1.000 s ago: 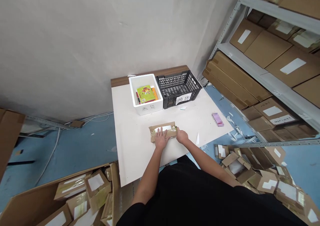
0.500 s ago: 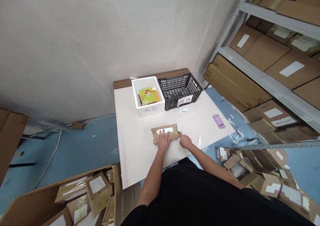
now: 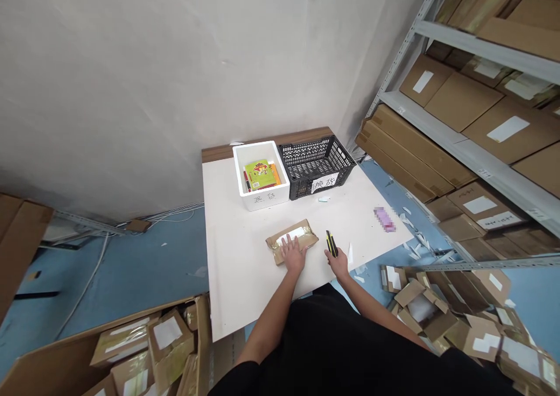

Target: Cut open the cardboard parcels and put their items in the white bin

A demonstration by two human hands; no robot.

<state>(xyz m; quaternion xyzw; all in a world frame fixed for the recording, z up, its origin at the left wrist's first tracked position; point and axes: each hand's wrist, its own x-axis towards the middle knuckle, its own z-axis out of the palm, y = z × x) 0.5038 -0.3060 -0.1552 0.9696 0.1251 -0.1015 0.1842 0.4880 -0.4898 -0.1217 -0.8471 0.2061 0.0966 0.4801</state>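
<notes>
A small taped cardboard box [image 3: 276,245] with a white label lies at a slant on the white table [image 3: 236,267]. My left hand [image 3: 294,253] rests on its top with the fingers spread, pressing near the label. To the right of the box and apart from it, my right hand [image 3: 338,262] grips a black and yellow utility knife [image 3: 331,243], which points away from me. Whether its blade is out is too small to tell.
Behind the box stand a white foam box [image 3: 262,200] with books in it and a black plastic crate [image 3: 301,187]. Shelves of cartons [image 3: 464,95] rise at the right. Opened cartons [image 3: 420,308] lie on the floor there; a large carton of parcels [image 3: 203,337] stands front left.
My right hand has drawn the knife away from the box's right end, toward the right and nearer me. The box has turned a little under my left hand.
</notes>
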